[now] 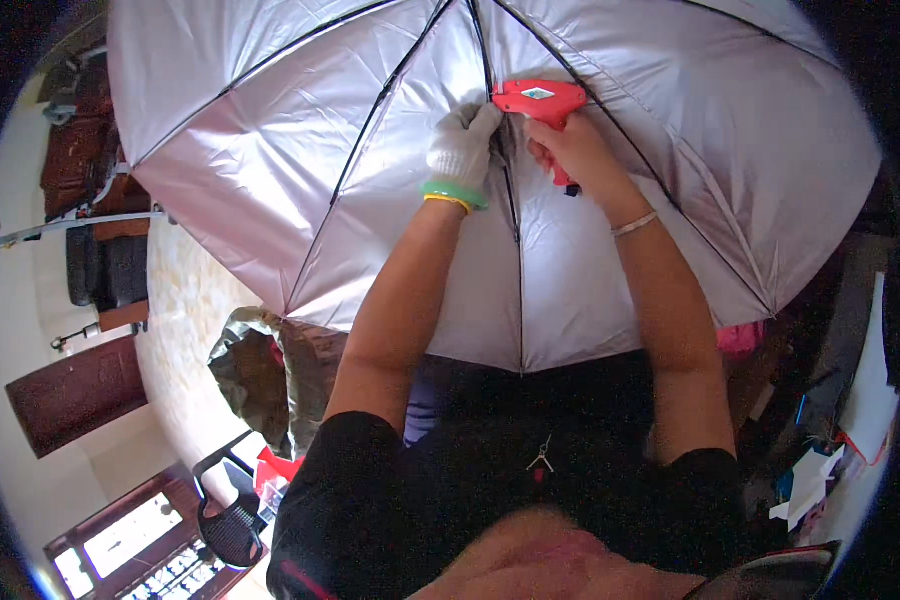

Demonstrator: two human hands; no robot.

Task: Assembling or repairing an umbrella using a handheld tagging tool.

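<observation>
1. clearly, the right hand (578, 152) had its fingers wrapped round the handle of a red gun-shaped tool (542, 97).
2. the tool's tip sat just beside the gloved left hand (457, 147), whose fingers curled in near a black rib (514, 210); their grip i could not tell.
3. the silvery umbrella (240, 190) spread open behind both.

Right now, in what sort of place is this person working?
Probably a room indoors, perhaps in a home: a brown-framed window, pale wall and patterned floor suggest it.

Brown-framed glass panes (133, 532) suggest a home.
</observation>
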